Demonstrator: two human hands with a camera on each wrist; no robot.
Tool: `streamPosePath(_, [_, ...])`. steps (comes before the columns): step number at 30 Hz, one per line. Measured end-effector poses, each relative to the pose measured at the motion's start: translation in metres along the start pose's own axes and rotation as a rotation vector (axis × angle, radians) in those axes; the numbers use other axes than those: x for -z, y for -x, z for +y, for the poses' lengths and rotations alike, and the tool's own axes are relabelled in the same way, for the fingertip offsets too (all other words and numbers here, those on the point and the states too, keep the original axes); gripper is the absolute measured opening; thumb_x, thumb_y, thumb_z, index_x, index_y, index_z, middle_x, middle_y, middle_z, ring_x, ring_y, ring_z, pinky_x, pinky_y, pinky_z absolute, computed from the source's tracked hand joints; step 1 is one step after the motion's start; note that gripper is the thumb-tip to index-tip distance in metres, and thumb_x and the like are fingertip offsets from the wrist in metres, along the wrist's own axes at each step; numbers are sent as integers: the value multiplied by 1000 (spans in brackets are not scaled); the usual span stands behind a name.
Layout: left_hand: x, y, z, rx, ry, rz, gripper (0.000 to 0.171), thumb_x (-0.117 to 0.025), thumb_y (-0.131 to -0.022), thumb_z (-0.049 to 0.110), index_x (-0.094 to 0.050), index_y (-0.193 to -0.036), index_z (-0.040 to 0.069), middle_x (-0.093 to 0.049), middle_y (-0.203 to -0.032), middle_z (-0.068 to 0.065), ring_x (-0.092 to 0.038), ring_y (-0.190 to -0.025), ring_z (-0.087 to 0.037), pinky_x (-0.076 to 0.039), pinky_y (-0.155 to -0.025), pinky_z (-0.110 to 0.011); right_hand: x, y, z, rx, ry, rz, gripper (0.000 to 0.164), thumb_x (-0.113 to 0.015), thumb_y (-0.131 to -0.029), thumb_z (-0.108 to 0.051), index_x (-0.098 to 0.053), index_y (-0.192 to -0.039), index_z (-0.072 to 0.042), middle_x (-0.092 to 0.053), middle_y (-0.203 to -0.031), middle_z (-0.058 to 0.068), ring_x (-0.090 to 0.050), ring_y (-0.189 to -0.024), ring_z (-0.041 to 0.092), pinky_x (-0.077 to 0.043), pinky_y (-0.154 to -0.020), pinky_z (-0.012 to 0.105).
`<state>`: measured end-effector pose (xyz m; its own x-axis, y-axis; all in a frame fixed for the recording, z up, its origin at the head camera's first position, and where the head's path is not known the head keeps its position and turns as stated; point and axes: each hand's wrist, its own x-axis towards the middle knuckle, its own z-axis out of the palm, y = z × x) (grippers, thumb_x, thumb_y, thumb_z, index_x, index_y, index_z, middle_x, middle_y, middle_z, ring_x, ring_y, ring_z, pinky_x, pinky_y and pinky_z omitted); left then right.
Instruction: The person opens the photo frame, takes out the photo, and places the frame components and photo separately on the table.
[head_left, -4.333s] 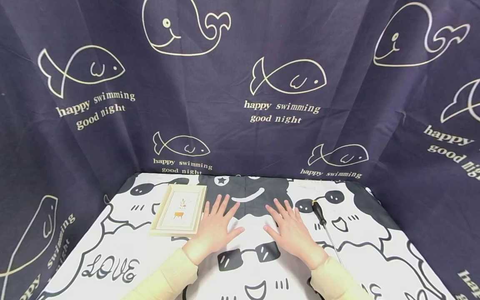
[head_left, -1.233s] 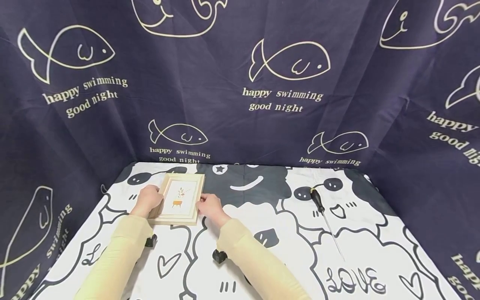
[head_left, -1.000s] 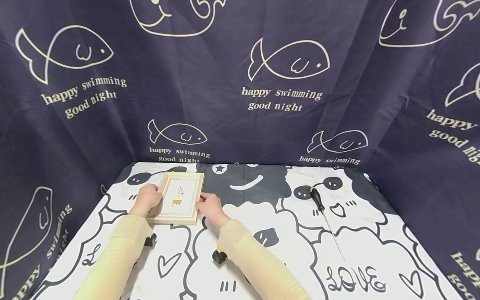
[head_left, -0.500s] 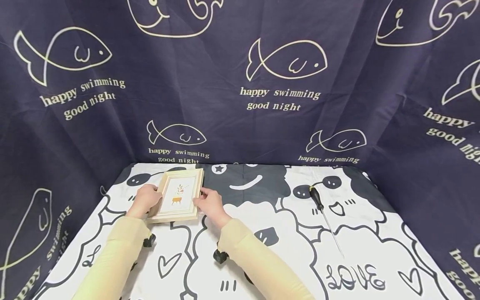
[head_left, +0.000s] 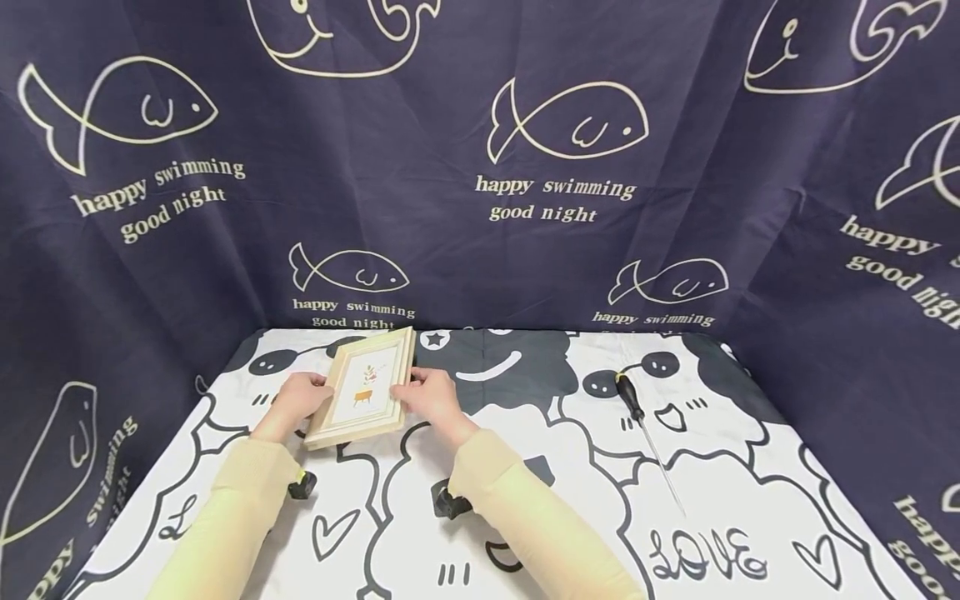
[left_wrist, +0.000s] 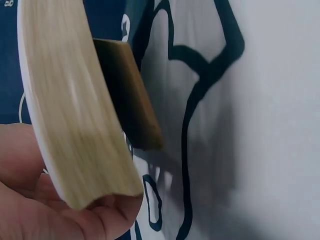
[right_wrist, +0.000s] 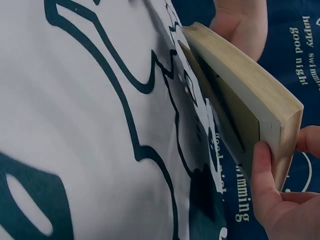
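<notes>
A pale wooden picture frame (head_left: 367, 387) with a plant drawing is held tilted above the cloth, its right side higher. My left hand (head_left: 297, 400) grips its left edge, thumb on the front. On the opposite edge, my right hand (head_left: 437, 400) pinches it between thumb and fingers. The left wrist view shows the frame's side (left_wrist: 75, 105) with fingers (left_wrist: 112, 215) curled beneath, and a flap standing out from the back. In the right wrist view the frame's underside (right_wrist: 235, 100) is partly visible, and a finger (right_wrist: 262, 165) presses against its back.
A screwdriver (head_left: 636, 408) with a black handle lies on the right of the patterned tablecloth (head_left: 570, 533). Behind the table hangs a dark curtain (head_left: 465, 167) with fish and whale drawings. Black wrist devices (head_left: 453, 501) sit below the cuffs.
Both hands have gone from lying flat on the cloth to gripping the picture frame. Over the last half second its right side has risen, and it has shifted slightly right. The screwdriver stays put.
</notes>
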<state>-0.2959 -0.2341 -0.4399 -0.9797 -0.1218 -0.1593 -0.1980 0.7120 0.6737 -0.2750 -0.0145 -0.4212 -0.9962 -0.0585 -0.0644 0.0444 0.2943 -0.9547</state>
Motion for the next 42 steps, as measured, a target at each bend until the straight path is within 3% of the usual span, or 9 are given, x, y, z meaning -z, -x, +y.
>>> streamPosePath(4, [-4, 2, 1, 11, 80, -13, 37, -49, -83, 11, -53, -112, -11, -58, -101, -23, -57, -70, -15, -48, -56, -24, 4, 0, -2, -25, -62, -33, 41, -68, -72, -15, -61, -110, 0, -69, -78, 4, -64, -61, 10, -51, -57, 22])
streamPosePath(12, [-6, 8, 5, -40, 13, 1, 37, -51, -80, 13, -55, -109, -11, -59, -98, -22, -55, -74, -19, -42, -57, -21, 12, 2, -8, -69, 3, -66, 28, -69, -72, -18, -67, -92, 1, -67, -72, 6, -62, -56, 11, -50, -53, 22])
streamPosePath(17, [-7, 9, 8, -24, 34, -11, 38, -51, -80, 14, -55, -110, -10, -59, -100, -22, -55, -73, -18, -43, -56, -21, 18, 3, -13, -102, -12, -97, 26, -69, -73, -18, -66, -88, 3, -66, -66, 9, -64, -53, 16, -51, -53, 25])
streamPosePath(24, [-12, 9, 13, 24, 152, -68, 42, -51, -78, 13, -52, -114, -10, -54, -67, -4, -45, -52, -9, -41, -48, -24, 27, 4, -22, -54, 21, -95, 22, -69, -73, -21, -65, -79, 0, -65, -60, 9, -62, -47, 17, -51, -49, 26])
streamPosePath(26, [-14, 10, 15, 30, 169, -88, 43, -51, -79, 12, -50, -115, -10, -52, -65, -1, -44, -50, -8, -41, -48, -24, 29, 5, -25, -48, 30, -92, 22, -69, -72, -22, -65, -77, -1, -65, -59, 8, -62, -46, 16, -51, -48, 26])
streamPosePath(36, [-24, 20, 33, -11, 202, -133, 46, -51, -81, 12, -46, -120, -12, -62, -92, -19, -58, -62, -11, -51, -56, -27, 43, 7, -33, -44, 22, -38, 20, -69, -71, -20, -65, -77, -1, -64, -62, 8, -62, -47, 16, -51, -47, 27])
streamPosePath(42, [-24, 20, 42, -69, 86, -118, 46, -51, -80, 13, -49, -120, -9, -63, -95, -19, -61, -63, -13, -51, -58, -28, 51, 8, -36, -51, 6, -24, 20, -69, -70, -19, -64, -76, 0, -63, -63, 8, -62, -48, 17, -51, -47, 28])
